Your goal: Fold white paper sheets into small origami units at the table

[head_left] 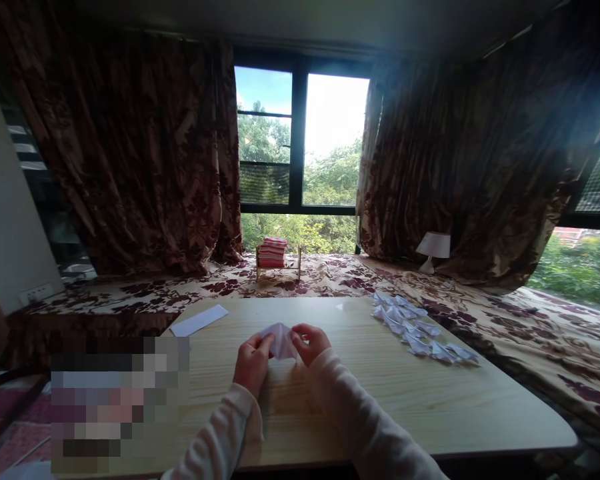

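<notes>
A partly folded sheet of white paper [283, 341] is held up between both hands, just above the table [365, 407]. My left hand [253, 360] pinches its left side, thumb on top. On the right edge, the thumb and fingertips of my right hand [311, 342] are closed on the same paper. Several folded white paper pieces [415, 328] lie in rows on the right part of the tabletop. A flat white strip of paper [199, 320] rests near the table's far left corner.
Behind the table runs a ledge covered with floral cloth [325, 273]. On it stand a small rack with stacked red-and-white cloths [273, 253] and a white lamp [434, 250]. Patterned curtains [155, 153] frame the window. A blurred patch hides the lower left.
</notes>
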Demonstrator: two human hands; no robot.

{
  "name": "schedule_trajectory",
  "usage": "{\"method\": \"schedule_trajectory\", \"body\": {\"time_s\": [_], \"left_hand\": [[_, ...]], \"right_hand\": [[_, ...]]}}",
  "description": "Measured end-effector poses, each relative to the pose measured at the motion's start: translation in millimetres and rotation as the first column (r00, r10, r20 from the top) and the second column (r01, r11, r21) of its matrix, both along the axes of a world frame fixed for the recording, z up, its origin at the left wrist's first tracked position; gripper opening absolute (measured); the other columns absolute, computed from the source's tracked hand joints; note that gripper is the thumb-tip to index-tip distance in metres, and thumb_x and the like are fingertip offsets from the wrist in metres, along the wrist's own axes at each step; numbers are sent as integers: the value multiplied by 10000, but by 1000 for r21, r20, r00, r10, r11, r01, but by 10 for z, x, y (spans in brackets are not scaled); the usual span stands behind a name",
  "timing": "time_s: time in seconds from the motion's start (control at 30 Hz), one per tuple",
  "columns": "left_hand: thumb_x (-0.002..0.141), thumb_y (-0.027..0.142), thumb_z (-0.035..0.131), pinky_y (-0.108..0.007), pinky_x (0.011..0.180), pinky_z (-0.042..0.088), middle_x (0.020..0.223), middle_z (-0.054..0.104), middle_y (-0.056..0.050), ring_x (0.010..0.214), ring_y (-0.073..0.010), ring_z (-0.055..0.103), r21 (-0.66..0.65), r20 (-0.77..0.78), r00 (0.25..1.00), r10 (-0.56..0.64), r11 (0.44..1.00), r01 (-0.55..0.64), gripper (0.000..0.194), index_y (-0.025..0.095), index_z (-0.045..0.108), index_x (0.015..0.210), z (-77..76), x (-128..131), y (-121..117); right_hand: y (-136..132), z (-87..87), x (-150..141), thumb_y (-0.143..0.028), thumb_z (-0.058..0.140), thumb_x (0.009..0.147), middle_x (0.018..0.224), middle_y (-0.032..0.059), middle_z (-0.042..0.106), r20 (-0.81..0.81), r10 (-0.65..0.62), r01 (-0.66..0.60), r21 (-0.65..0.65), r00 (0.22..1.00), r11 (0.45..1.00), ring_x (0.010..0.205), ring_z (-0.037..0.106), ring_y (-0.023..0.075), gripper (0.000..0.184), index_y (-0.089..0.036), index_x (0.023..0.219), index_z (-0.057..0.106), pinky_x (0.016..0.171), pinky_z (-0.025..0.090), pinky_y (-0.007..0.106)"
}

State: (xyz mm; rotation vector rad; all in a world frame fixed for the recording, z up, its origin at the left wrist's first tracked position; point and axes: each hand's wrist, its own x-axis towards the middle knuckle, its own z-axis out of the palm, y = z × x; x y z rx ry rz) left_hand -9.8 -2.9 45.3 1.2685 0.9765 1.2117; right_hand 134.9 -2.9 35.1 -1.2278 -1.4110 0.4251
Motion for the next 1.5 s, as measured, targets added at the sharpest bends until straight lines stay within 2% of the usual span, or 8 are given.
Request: {"method": "schedule_trajectory", "body": {"time_s": [0.13,0.27,0.43,0.57,0.67,0.77,1.07,1.5], "left_hand": [[839,321,500,-350,706,494,1009,574,-52,833,-166,580,30,24,998,64,997,-64,275,140,529,1044,-25,-18,32],[829,300,519,-314,660,492,912,593,-29,756,-141,582,71,40,994,99,992,-102,221,127,558,962,5,-23,20],[684,322,651,-224,564,442,646,595,25,581,-105,552,142,75,989,130,980,-140,307,132,571,912,65,-13,-26],[599,323,687,-198,543,413,588,558,49,553,-96,524,214,80,973,218,949,-230,266,161,560,767,128,-20,-80],[595,335,684,-206,537,418,607,588,17,561,-113,537,239,33,981,190,952,-192,244,147,592,720,175,-21,-135],[604,340,675,-235,554,449,699,640,-30,603,-147,578,238,-7,994,105,966,-100,332,130,621,855,205,-6,-187],[615,284,657,-271,694,470,866,673,-67,771,-191,611,190,23,999,36,981,-40,390,129,614,971,128,2,-128],[827,309,522,-262,580,484,795,602,0,642,-108,574,-72,101,990,95,994,-88,207,114,578,866,88,-20,-63]], "right_hand": [[12,5,20,-303,581,646,573,0,613,-119,36,-41,-35,992,999,593,550,158,129,-187,631,634,581,436,271],[-8,27,-35,-338,657,565,557,0,611,-248,188,-217,-96,950,972,548,552,148,184,-167,620,619,529,436,260],[-83,115,-61,-425,723,503,590,19,634,-381,285,-352,-116,879,929,592,585,170,323,-148,645,638,573,457,293],[-105,152,-61,-421,761,448,573,20,632,-449,311,-401,-118,837,908,585,594,178,354,-142,627,638,581,460,308],[-105,165,-66,-404,773,425,588,15,639,-489,324,-425,-109,810,898,590,598,174,366,-146,648,642,602,464,310],[-109,177,-55,-385,778,422,609,17,649,-517,334,-444,-103,788,890,604,602,175,365,-148,668,647,618,466,313],[-113,145,-38,-358,764,453,541,-22,611,-570,324,-488,-159,755,858,481,553,120,311,-145,638,634,491,454,259],[-193,180,-87,-393,775,423,535,-20,602,-543,346,-549,-270,765,791,474,539,109,351,-141,629,642,480,441,244]]}}
